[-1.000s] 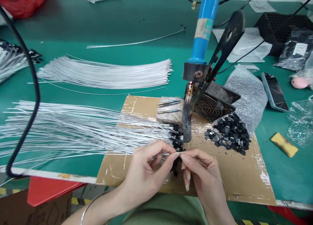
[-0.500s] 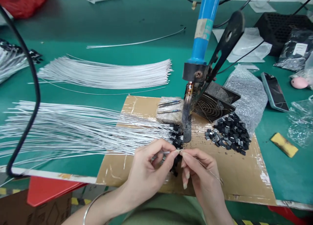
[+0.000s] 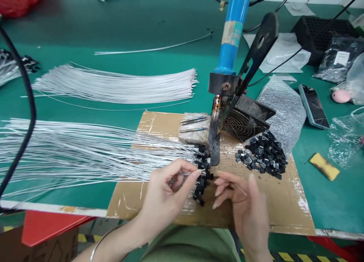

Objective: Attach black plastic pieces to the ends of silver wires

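My left hand (image 3: 167, 192) is closed in a pinch on a thin white cable (image 3: 186, 173), near its end, beside several black connectors (image 3: 201, 184) on the cardboard (image 3: 273, 212). My right hand (image 3: 250, 207) hovers to the right of it, thumb raised away from the spread fingers and partly blurred. A thin strand (image 3: 241, 189) lies across that hand; whether it is gripped I cannot tell. Above the fingers, a blue-handled soldering iron (image 3: 233, 34) is clamped in a stand, tip down, by the cable ends. Many white cables (image 3: 99, 152) stretch left from the connectors.
Loose black connector pieces (image 3: 265, 154) are heaped at right beside a small fan (image 3: 246, 121). A second white cable bundle (image 3: 119, 83) lies behind. To the right are a phone (image 3: 313, 106) and a yellow sponge (image 3: 324, 166). A black lead (image 3: 27, 102) arcs at left.
My right hand has come away from the left fingertips, moving right and opening its thumb. My left hand keeps its pinch on the cable. The whole view has shifted slightly.
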Demonstrator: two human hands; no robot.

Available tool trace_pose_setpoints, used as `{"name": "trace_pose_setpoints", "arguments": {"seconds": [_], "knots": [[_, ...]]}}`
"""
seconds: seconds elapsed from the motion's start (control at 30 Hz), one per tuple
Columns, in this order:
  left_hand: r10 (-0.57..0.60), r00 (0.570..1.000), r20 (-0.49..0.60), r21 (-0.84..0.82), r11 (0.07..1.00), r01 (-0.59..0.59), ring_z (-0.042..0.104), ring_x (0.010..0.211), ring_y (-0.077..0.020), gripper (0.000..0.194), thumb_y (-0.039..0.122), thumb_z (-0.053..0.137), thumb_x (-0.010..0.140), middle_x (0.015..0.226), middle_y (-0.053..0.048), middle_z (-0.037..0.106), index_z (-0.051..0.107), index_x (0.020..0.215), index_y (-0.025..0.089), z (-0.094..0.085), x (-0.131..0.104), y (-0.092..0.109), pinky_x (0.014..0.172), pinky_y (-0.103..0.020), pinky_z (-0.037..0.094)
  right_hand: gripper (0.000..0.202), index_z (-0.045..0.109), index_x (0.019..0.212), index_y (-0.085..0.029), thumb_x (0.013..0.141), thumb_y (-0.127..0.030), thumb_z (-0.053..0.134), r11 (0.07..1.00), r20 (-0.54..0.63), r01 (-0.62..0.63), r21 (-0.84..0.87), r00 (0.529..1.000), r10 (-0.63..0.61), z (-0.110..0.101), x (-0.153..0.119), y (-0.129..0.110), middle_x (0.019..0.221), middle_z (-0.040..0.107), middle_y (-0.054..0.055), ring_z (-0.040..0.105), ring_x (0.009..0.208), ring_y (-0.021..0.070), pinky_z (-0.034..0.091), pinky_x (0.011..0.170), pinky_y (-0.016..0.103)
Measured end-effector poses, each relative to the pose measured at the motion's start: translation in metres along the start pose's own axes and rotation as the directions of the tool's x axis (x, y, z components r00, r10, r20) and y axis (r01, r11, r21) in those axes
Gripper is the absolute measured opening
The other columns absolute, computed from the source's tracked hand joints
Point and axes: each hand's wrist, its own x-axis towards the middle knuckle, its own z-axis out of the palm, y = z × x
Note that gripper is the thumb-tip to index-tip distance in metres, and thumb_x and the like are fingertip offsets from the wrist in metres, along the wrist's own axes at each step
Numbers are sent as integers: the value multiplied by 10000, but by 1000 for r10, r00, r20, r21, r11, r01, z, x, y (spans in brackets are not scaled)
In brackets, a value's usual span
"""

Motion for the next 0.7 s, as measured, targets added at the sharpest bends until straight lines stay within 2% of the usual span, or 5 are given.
{"name": "trace_pose_setpoints", "arguments": {"seconds": [0.13, 0.2, 0.37, 0.6, 0.7], "knots": [[-19, 1000, -13, -15, 1000, 19, 580, 572, -139, 138, 263, 705, 877, 706, -55, 716, 756, 790, 170, -3, 4, -1, 477, -225, 387, 267, 858, 966, -230, 964, -463, 727, 741, -248, 179, -648, 869, -427, -37, 8, -13, 908, 796, 63, 694, 639, 140, 591, 596, 258], [-20, 1000, -11, -29, 999, 19, 590, 584, -140, 110, 253, 720, 864, 716, -53, 725, 766, 802, 174, -4, 4, -1, 480, -220, 400, 203, 835, 979, -217, 907, -402, 793, 546, -198, 160, -822, 819, -539, -49, 14, -17, 856, 763, 45, 676, 651, 145, 575, 606, 260], [-20, 1000, -6, -22, 1000, 19, 601, 588, -141, 133, 256, 717, 864, 715, -53, 727, 760, 769, 172, -5, 4, 2, 496, -221, 424, 229, 795, 979, -181, 948, -395, 720, 247, 30, 213, -945, 812, -583, -61, 26, -21, 792, 723, 21, 605, 553, 119, 530, 553, 257], [-14, 1000, -5, -16, 1000, 14, 580, 558, -136, 136, 266, 723, 875, 702, -42, 712, 758, 782, 173, -4, 4, 1, 500, -234, 418, 295, 773, 920, -153, 1035, -358, 594, 44, 129, 208, -977, 743, -657, -60, 27, -21, 768, 733, 35, 604, 496, 102, 473, 513, 237], [-11, 1000, -7, -28, 1000, 11, 555, 544, -127, 129, 266, 750, 868, 684, -28, 694, 752, 774, 178, -4, 4, 2, 493, -229, 408, 311, 768, 949, -154, 1026, -407, 604, 153, 22, 171, -973, 735, -677, -59, 26, -17, 795, 763, 67, 666, 539, 136, 504, 539, 256]]}}
